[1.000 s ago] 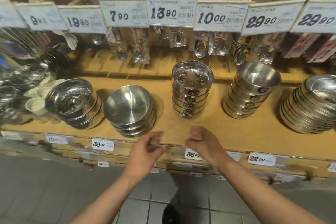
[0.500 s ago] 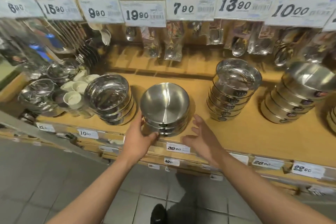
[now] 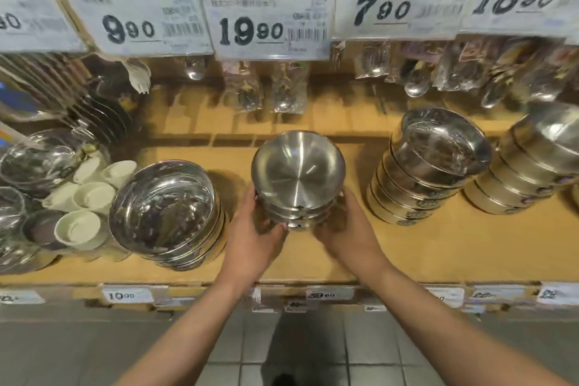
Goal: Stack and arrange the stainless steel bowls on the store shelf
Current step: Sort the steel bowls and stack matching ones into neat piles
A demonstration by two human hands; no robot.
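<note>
A short stack of matte steel bowls (image 3: 297, 175) stands in the middle of the wooden shelf (image 3: 438, 244). My left hand (image 3: 253, 229) grips the stack's left side, thumb curled under its front. My right hand (image 3: 347, 229) grips the right side the same way. To the left lies a tilted stack of shiny bowls (image 3: 166, 213). To the right stand a taller stack of steel bowls (image 3: 429, 172) and another stack (image 3: 532, 163) at the frame's edge.
Small white cups (image 3: 91, 197) and more shiny bowls (image 3: 34, 163) crowd the shelf's left end. Bagged spoons (image 3: 266, 94) hang behind under price tags (image 3: 269, 28). Shelf-edge labels (image 3: 125, 295) line the front. Grey floor tiles (image 3: 282, 348) lie below.
Both hands have closed in on the middle stack and now grip it from either side. The view has shifted left and closer to the shelf.
</note>
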